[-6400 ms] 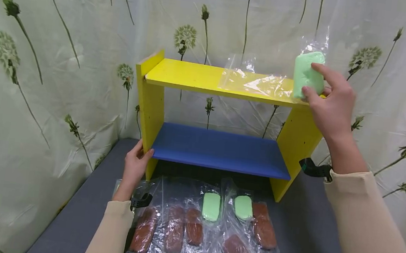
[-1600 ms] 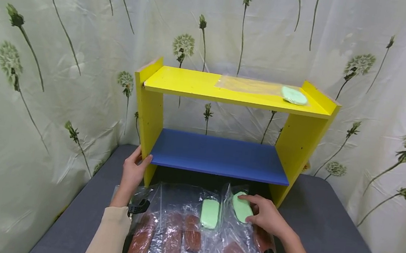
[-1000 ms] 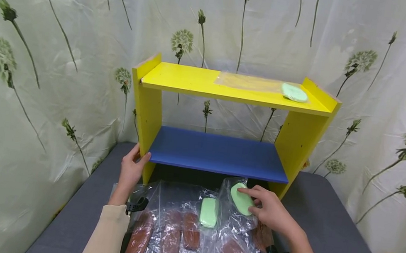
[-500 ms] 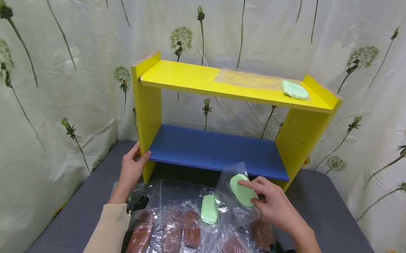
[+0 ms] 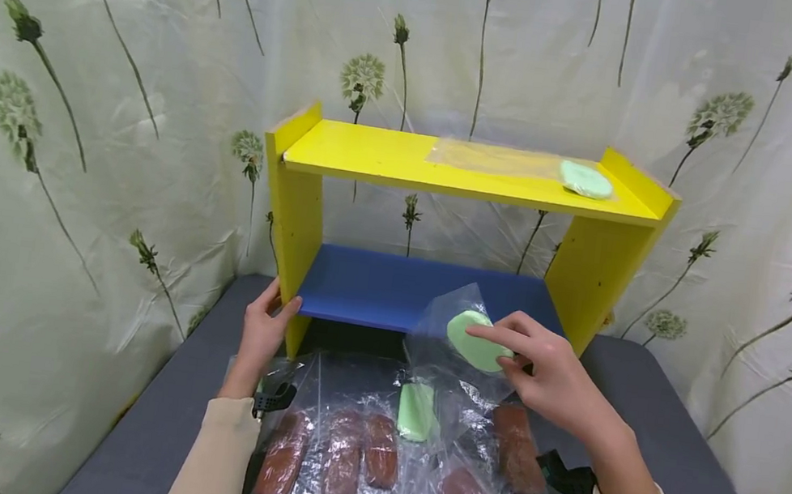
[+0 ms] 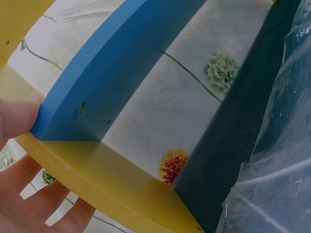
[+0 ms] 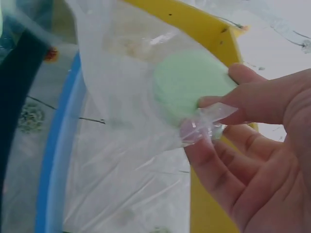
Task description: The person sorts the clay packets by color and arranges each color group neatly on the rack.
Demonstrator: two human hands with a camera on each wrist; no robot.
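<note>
My right hand (image 5: 549, 370) pinches a clear zip bag holding a pale green rounded slab (image 5: 477, 340), raised in front of the blue shelf (image 5: 370, 285). In the right wrist view, thumb and fingers close on the slab's edge, with loose plastic (image 7: 124, 141) spreading away from it. My left hand (image 5: 261, 334) grips the left side panel (image 5: 288, 227) of the yellow shelf unit. Its thumb (image 6: 22, 114) lies at the blue board's front corner, the other fingers around the panel's outer side. Another bagged green slab (image 5: 585, 180) lies on the top board (image 5: 377, 151), at the right.
On the dark grey tabletop (image 5: 147, 439), several bagged brown slabs (image 5: 343, 457) lie before the unit, overlapping one another. Among them is a bagged green slab (image 5: 415, 412). A curtain with dandelion prints (image 5: 166, 74) hangs behind and at the sides.
Earlier, my right hand set a bagged green slab on the top board. It then took another from the table and has lifted it to the blue shelf's front. My left hand stays put.
</note>
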